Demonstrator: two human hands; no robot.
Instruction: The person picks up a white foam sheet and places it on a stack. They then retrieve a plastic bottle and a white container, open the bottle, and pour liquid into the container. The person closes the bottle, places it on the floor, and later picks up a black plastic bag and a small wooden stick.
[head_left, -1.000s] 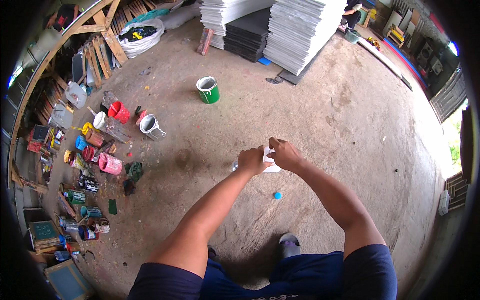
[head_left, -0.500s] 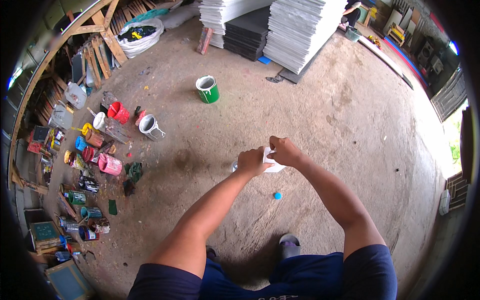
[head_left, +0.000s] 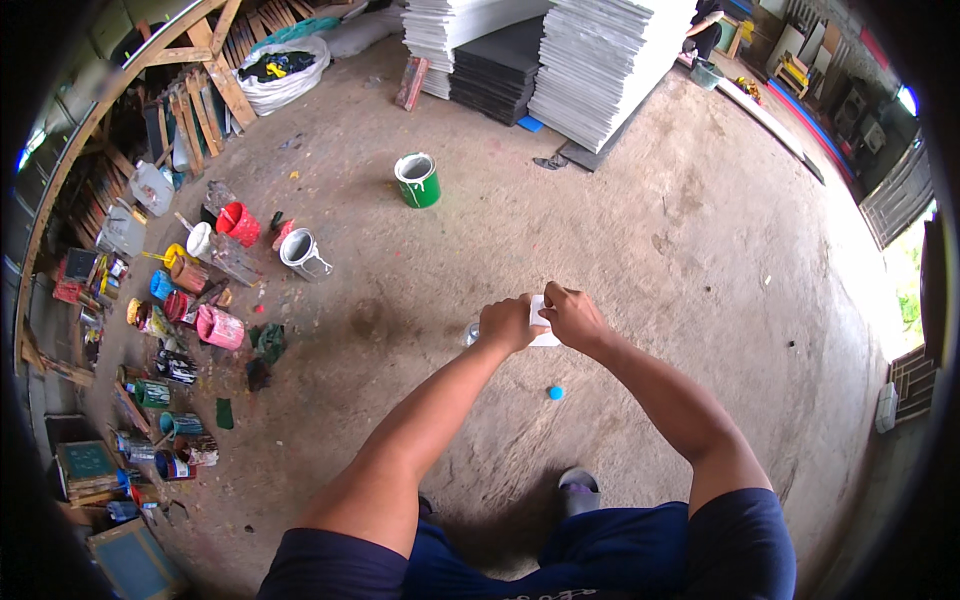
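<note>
White folded paper (head_left: 543, 322) sits pinched between our left hand (head_left: 508, 322) and right hand (head_left: 572, 314) above the concrete floor (head_left: 640, 250), so we keep both grips pressed firmly together and work its edges evenly.

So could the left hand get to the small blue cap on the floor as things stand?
Probably not at once: the left hand holds the white piece with the right hand. The bare floor around the blue cap leaves the way free.

Bare concrete floor (head_left: 640, 230), stacked white panels (head_left: 610, 60), wooden frames (head_left: 205, 95) along left wall.
</note>
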